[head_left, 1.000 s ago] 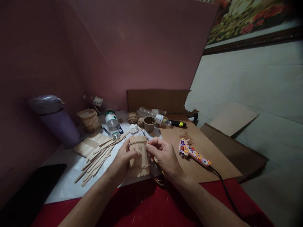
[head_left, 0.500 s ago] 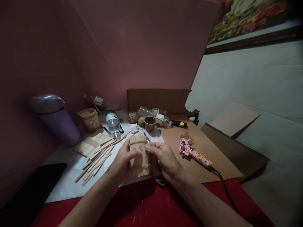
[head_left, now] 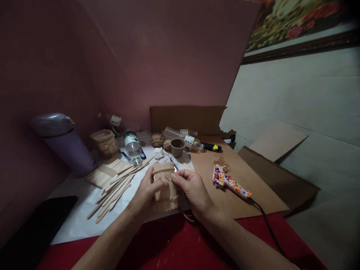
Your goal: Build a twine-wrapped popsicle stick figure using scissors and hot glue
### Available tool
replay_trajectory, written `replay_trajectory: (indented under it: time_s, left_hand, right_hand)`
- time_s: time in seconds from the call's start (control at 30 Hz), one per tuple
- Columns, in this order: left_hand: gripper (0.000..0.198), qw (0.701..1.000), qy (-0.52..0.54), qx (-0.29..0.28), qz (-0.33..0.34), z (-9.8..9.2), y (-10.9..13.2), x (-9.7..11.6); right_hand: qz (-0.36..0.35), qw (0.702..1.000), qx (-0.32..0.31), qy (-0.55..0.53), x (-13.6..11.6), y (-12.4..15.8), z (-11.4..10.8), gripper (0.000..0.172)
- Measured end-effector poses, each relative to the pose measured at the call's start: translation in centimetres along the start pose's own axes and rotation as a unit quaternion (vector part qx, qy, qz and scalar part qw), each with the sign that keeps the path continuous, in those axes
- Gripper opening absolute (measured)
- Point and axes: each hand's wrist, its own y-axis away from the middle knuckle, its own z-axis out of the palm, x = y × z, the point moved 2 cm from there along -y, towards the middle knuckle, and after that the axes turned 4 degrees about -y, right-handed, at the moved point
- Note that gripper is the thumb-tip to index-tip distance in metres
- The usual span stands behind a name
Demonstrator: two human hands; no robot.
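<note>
Between my hands is a small cup-shaped holder made of upright wooden craft sticks, with twine bands round its top and bottom. My left hand wraps round its left side, thumb across the front. The fingers of my right hand are pinched together at its upper right side; whatever thin thing may lie between the fingertips is too small to make out. Loose craft sticks lie fanned out to the left on white paper. A flower-patterned glue gun rests on cardboard to the right.
At the back are a small brown pot, a twine ball, clear plastic bottles, and a black-and-yellow-handled tool. Another stick-covered holder stands beside a purple tumbler. The glue gun's cord runs off the red cloth's edge.
Very little differs. The view has shifted slightly, and both hands stay on the stick holder in nearly the same pose.
</note>
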Motion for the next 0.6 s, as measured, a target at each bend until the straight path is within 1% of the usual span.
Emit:
replay_trajectory:
  time_s: [0.1,0.17,0.43,0.53,0.6]
  left_hand:
    - [0.043,1.000,0.008,0.006,-0.006,0.16,-0.03,0.02]
    - [0.044,1.000,0.007,0.008,-0.006,0.19,-0.03,0.00]
    - [0.048,1.000,0.025,-0.003,-0.007,0.21,-0.10,-0.67]
    - [0.057,1.000,0.005,0.011,0.005,0.26,-0.23,-0.90]
    - [0.060,1.000,-0.012,0.025,0.004,0.27,-0.25,-0.97]
  right_hand:
    - [-0.043,0.998,0.009,0.043,-0.27,-0.03,-0.02,0.020]
    - [-0.054,0.996,0.011,0.064,-0.36,-0.02,0.02,0.021]
    - [-0.067,0.993,0.027,0.096,-0.49,0.11,0.14,0.021]
    - [-0.061,0.994,0.031,0.088,-0.52,0.04,0.13,0.020]
    - [-0.040,0.997,0.024,0.065,-0.39,0.02,0.16,0.019]
